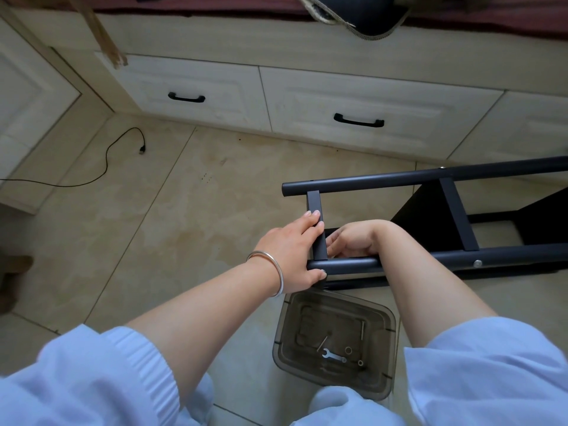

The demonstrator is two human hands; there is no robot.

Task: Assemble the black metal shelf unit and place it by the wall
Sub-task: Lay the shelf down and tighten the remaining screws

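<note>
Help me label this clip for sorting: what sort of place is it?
Probably a bedroom at home: cream wooden drawers with black handles under a dark red mattress edge, beige floor tiles, and a loose black charging cable.

Black shelf frame [430, 176], pale blue sleeves [101, 379], silver bangle [270, 265], beige floor tiles [153, 226]

- A beige tiled floor [172, 216] fills the middle of the scene.
- Cream drawers [353, 109] with black handles [358, 120] run along the far side, under a dark red mattress [215, 3].
- A thin black cable [106, 161] lies on the floor at far left, its plug end free.
- A dark garment with a pale trim [362, 16] hangs over the far edge at upper right.
</note>
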